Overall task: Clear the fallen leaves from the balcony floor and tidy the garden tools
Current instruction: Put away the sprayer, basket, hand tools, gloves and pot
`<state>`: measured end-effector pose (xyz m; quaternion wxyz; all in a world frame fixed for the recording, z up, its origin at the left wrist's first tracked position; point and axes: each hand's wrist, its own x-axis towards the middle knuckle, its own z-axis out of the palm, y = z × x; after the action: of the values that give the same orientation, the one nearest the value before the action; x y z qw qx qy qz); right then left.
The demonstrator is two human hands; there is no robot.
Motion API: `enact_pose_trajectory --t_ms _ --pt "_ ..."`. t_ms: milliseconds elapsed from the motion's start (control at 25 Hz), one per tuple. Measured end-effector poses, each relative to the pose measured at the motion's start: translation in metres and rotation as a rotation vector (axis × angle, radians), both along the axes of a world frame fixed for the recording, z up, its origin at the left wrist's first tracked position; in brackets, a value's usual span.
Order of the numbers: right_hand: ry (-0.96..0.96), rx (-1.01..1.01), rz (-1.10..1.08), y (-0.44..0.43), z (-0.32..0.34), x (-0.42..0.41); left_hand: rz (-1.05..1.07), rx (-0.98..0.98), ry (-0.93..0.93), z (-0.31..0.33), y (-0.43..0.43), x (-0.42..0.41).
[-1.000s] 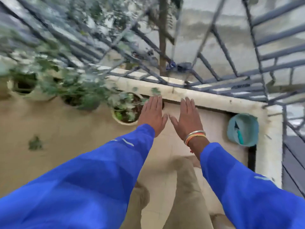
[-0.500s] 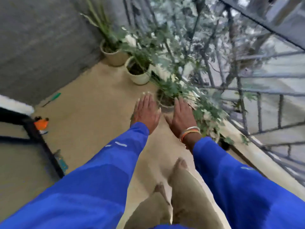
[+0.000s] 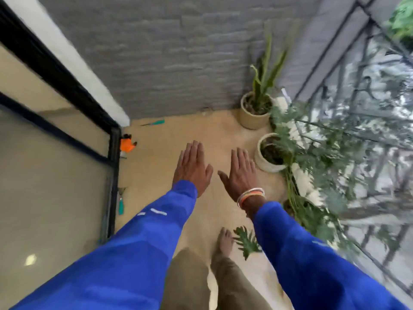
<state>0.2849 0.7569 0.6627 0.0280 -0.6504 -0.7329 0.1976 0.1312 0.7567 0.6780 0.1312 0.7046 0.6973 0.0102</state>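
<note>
Balcony floor (image 3: 156,175) at the wall end has swung into view, showing a fallen leaf (image 3: 247,240) by the foot (image 3: 224,239), plus a teal-handled tool (image 3: 156,123) and an orange tool (image 3: 127,145) lying loose. Both the left hand (image 3: 192,168) and the right hand (image 3: 240,173) stay flat and empty, so nothing looks gathered yet.

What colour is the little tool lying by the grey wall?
The tool is teal; the head view shows it.

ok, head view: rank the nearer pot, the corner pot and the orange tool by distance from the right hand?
1. nearer pot, just right of the right hand.
2. corner pot, ahead by the wall.
3. orange tool, far left by the door frame.
</note>
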Motion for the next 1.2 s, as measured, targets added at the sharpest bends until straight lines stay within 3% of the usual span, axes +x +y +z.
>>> enact_pose_trajectory --t_ms 440,760,1000,1200 --pt "-0.078 -0.018 0.418 0.226 -0.008 -0.230 0.451 0.017 -0.088 -0.026 0.168 -0.211" --pt "-0.135 -0.035 0.584 0.351 -0.028 -0.381 0.546 -0.084 -0.080 -0.052 0.269 -0.363" --pt "-0.208 -0.141 0.752 0.427 -0.117 -0.445 0.611 -0.155 -0.099 -0.130 0.339 -0.414" --pt "-0.182 -0.234 0.863 0.503 -0.229 -0.484 0.733 -0.329 -0.142 -0.247 0.386 -0.432"
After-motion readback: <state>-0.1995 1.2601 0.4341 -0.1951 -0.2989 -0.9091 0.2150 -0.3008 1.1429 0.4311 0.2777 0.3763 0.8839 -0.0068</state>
